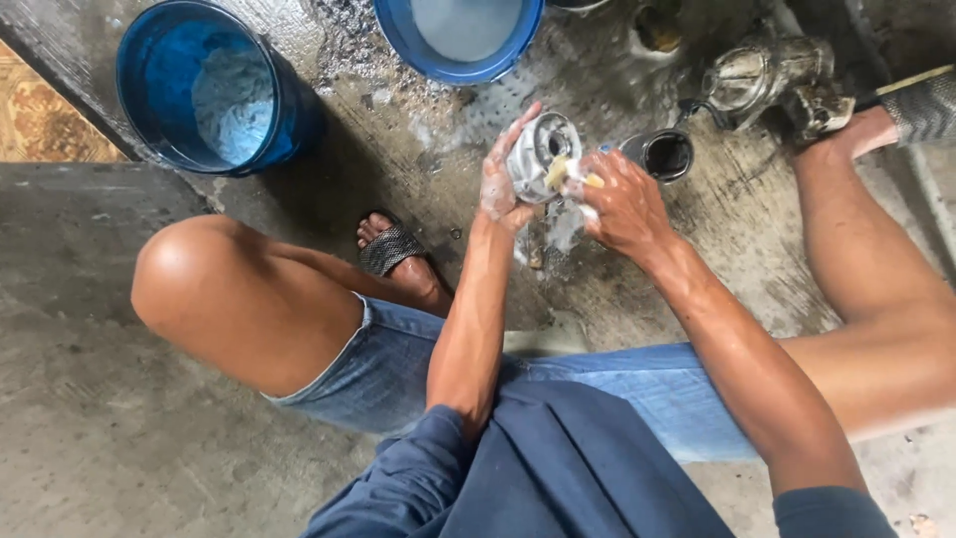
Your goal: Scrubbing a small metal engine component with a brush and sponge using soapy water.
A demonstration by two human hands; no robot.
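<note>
Your left hand (501, 184) is cupped around a round metal part (539, 156), fingers stretched up its side and covered in suds, so it's clamped on that. Right hand (619, 204) is closed on a small yellow sponge (558, 171) and pressing it against the face of the part, so both hands meet on the same piece, held up over the wet concrete floor (637, 289) between your knees.

Around you: a blue bucket (214, 90) with soapy water sits off to the left, and a blue basin (463, 40) is at the top edge, just past the part. A dark pipe end (665, 154) lies right behind your right hand, nearly touching it. Further right there's a grimy metal casting (772, 80) by your right foot. Your left foot in a woven sandal (390, 249) sits below the part, foam dripping down near it.
</note>
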